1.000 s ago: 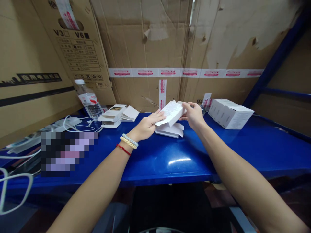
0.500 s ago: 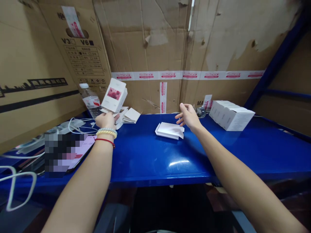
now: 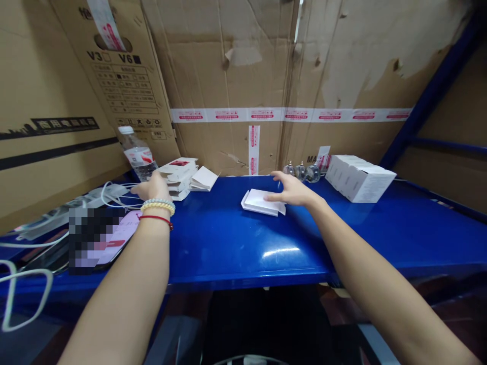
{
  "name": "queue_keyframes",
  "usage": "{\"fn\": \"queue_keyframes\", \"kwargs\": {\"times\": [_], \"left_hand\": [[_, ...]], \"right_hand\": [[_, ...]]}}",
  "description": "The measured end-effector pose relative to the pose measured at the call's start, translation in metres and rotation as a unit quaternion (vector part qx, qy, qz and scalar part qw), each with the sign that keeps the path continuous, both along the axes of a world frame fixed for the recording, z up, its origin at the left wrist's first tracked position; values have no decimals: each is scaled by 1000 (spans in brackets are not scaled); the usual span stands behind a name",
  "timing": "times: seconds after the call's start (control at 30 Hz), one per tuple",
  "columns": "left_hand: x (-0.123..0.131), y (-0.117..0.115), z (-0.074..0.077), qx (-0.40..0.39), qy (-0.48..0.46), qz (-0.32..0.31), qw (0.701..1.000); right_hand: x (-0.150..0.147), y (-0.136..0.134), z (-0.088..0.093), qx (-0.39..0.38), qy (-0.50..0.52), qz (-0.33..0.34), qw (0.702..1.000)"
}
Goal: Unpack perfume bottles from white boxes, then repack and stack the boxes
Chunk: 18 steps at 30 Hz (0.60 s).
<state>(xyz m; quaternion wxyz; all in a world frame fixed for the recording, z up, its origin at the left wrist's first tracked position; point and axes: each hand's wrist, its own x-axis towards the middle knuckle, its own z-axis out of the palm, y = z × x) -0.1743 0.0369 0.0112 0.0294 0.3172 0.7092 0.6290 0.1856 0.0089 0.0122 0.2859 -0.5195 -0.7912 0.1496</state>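
Observation:
My left hand (image 3: 154,188) is at the left end of a stack of flattened white cartons, its fingers apart and partly hidden. On top of that stack lies a white carton with a pink picture (image 3: 179,163). My right hand (image 3: 294,190) is open over a folded white carton (image 3: 258,200) in the middle of the blue shelf, thumb and fingers spread. The thumb overlaps the carton's right part; whether it touches, I cannot tell. Behind the right hand stand several small clear glass bottles (image 3: 300,172).
A row of upright white boxes (image 3: 359,180) stands at the right on the blue shelf (image 3: 236,248). To the left are a water bottle (image 3: 139,154), a power strip with white cables (image 3: 76,210) and a phone (image 3: 117,241). Cardboard (image 3: 220,66) lines the back.
The carton with the pink picture has come down from my raised left hand onto the stack. My right hand has moved slightly left and over the folded carton.

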Motion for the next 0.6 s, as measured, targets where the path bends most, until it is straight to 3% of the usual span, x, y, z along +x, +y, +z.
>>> {"fn": "queue_keyframes", "kwargs": {"times": [0.07, 0.13, 0.23, 0.3, 0.37, 0.43, 0.5, 0.6], "left_hand": [[9, -7, 6, 37, 2, 74, 997], [27, -15, 11, 97, 70, 67, 991], [62, -23, 8, 132, 207, -62, 967], [85, -27, 0, 98, 293, -201, 930], [104, -31, -10, 44, 376, -360, 853], [118, -34, -17, -29, 428, -469, 772], [126, -37, -20, -104, 438, -521, 725], [130, -38, -18, -171, 398, -551, 714]], "right_hand": [[1, 1, -4, -49, -71, 25, 996], [1, 2, -8, -101, -112, 17, 988], [1, 5, -12, -106, -119, 56, 986], [0, 5, -13, -89, -110, 85, 986], [-1, 4, -12, -76, -103, 87, 988], [-3, 1, -9, -56, -96, 89, 990], [-7, -2, -8, -47, -86, 105, 990], [-12, -5, -7, -40, -86, 128, 987]]}}
